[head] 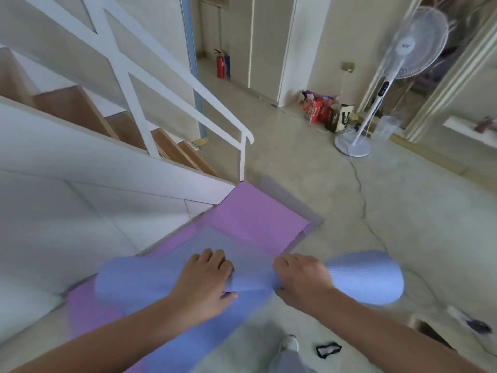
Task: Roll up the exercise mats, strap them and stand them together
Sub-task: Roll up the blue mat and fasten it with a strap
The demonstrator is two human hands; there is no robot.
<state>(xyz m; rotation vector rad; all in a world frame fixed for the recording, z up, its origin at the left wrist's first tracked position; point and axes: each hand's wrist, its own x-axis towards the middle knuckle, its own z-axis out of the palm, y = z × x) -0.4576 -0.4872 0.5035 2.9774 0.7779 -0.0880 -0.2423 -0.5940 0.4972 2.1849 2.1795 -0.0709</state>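
Note:
A blue-lilac exercise mat (368,278) lies partly rolled across the floor, its roll running left to right in front of me. My left hand (207,275) grips the roll near its middle, fingers curled over the top. My right hand (301,275) grips the roll just to the right. A pink mat (258,211) lies flat beneath it, reaching toward the stairs, with a grey mat's edge (285,195) showing under it. A black strap (328,349) lies on the floor near my foot.
A white staircase with railing (172,76) rises at left, its base beside the mats. A standing fan (376,103) and several bags (325,111) stand at the back right. A cable runs across the concrete floor (403,211). A box (430,329) sits at lower right.

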